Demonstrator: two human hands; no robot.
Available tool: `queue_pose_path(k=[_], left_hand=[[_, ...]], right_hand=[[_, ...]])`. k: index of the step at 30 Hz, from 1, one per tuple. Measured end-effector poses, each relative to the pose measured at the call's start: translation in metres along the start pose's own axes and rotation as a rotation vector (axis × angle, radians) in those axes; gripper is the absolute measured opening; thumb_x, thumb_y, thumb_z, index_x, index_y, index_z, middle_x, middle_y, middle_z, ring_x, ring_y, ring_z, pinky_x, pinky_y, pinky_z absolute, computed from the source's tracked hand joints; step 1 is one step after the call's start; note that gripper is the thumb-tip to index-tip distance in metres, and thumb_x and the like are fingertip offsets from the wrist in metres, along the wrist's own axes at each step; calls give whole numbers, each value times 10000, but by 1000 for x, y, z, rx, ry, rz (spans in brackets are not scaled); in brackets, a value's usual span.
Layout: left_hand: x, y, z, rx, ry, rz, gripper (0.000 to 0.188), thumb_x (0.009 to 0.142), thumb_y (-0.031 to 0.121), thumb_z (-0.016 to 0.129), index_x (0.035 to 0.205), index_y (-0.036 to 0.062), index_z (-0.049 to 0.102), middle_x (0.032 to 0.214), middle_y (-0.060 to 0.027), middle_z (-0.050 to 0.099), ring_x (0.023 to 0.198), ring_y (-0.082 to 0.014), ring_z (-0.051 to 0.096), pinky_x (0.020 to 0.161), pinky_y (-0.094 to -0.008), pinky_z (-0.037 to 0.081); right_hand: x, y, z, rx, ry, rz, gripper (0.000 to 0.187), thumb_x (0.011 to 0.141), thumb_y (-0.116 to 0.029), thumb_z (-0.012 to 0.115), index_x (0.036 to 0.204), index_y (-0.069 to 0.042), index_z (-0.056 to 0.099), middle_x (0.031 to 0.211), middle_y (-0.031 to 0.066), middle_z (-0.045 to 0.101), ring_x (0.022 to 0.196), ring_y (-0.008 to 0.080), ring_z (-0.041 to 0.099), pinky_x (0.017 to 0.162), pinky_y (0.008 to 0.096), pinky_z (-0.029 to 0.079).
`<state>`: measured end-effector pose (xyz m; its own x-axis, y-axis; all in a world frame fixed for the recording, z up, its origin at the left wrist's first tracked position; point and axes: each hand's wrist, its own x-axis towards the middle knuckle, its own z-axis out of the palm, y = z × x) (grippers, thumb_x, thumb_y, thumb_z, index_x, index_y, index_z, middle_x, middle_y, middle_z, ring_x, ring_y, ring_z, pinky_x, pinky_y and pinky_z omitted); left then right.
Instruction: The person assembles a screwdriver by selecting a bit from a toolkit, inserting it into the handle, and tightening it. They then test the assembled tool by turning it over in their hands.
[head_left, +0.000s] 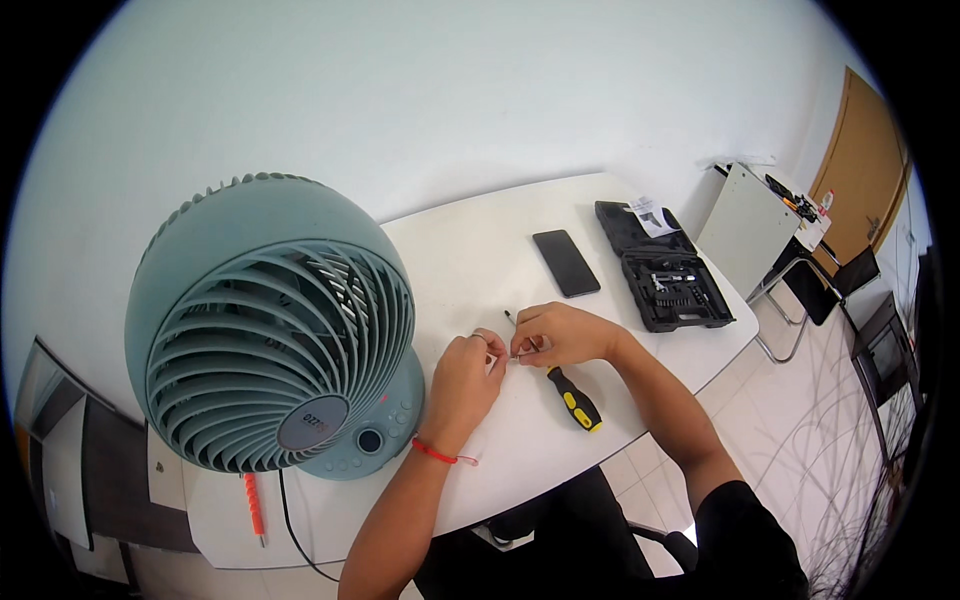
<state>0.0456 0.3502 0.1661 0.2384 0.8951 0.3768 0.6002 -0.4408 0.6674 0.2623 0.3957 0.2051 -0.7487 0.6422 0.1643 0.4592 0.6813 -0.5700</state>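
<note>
Over the white table, my left hand [468, 380], with a red cord on its wrist, has its fingers pinched together. My right hand [565, 335] meets it fingertip to fingertip, also pinching. A tiny pale or metallic piece shows between the fingertips, too small to name. Beneath my right hand lies a screwdriver [575, 402] with a black and yellow handle; its shaft passes under the fingers and its tip shows beyond them. To the left of my hands stands a large grey-green desk fan [270, 330], its round grille facing the near side and its base carrying a knob.
A black phone [567, 264] lies beyond my right hand. Right of it, an open black tool case [672, 285] holds bits and a paper slip. An orange-handled screwdriver [253, 505] and a black cable [290, 525] are by the fan. Chairs [800, 300] stand off the table's right.
</note>
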Motion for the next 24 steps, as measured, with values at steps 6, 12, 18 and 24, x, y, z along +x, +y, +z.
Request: queue_pose_path(k=[6, 12, 18, 24], left_hand=[[2, 2, 0, -162, 102, -16, 179, 889, 109, 719, 1034, 32, 649, 996, -108, 697, 833, -250, 686, 712, -352, 544], [-16, 31, 5, -193, -10, 86, 335, 925, 229, 710, 1218, 85, 636, 997, -72, 653, 814, -239, 646, 716, -366, 536], [-30, 48, 19, 77, -259, 373, 484, 891, 443, 731, 1274, 153, 668, 920, -69, 574, 887, -254, 610, 777, -375, 525], [-30, 49, 21, 48, -342, 297, 530, 840, 484, 768, 1240, 145, 692, 984, -108, 585, 950, -277, 609, 838, -388, 525]], right_hand=[[4, 8, 7, 125, 91, 74, 156, 835, -131, 742, 951, -29, 723, 825, 70, 670, 715, 179, 631, 653, 310, 500], [14, 32, 13, 420, 444, 311, 164, 859, -156, 735, 953, -25, 702, 839, 19, 677, 746, 89, 606, 631, 257, 472], [29, 49, 21, 601, 506, 514, 186, 875, -183, 737, 976, -29, 714, 862, 25, 701, 712, 81, 614, 624, 231, 477], [32, 52, 17, 637, 465, 537, 205, 899, -166, 715, 981, 21, 719, 861, 56, 726, 703, 81, 611, 580, 223, 474]])
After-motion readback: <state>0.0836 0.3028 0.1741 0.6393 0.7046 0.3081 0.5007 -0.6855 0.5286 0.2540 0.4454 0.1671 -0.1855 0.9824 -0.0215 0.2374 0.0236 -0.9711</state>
